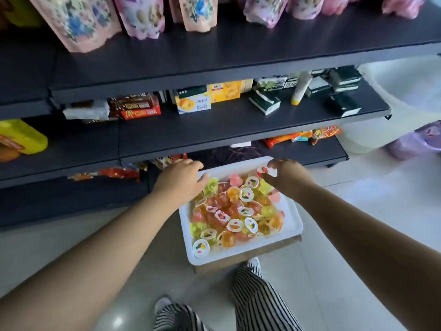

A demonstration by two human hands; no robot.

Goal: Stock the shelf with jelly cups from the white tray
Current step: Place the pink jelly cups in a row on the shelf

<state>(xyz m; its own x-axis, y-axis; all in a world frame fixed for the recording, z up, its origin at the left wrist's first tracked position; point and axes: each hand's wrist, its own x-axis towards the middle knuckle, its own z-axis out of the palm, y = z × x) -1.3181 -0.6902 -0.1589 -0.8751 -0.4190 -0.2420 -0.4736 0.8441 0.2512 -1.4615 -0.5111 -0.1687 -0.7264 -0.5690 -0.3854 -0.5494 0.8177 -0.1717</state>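
Note:
A white tray (294, 225) sits low in front of the dark shelf unit (214, 130), on a cardboard box. It holds a heap of jelly cups (238, 209) in red, orange, yellow and green with white lids. My left hand (181, 179) hovers over the tray's far left corner, fingers curled and slightly apart, with nothing visible in it. My right hand (287, 176) is at the far right corner, fingers pinched on a red jelly cup (263, 171) lifted just above the heap.
The middle shelf carries biscuit boxes (140, 107), yellow boxes (224, 91), dark green packs (265, 102) and a white tube (300, 88). Pink pouches (143, 17) stand on the top shelf. Snack bags (303, 137) fill the bottom shelf. My striped trouser legs (257, 299) are below the tray.

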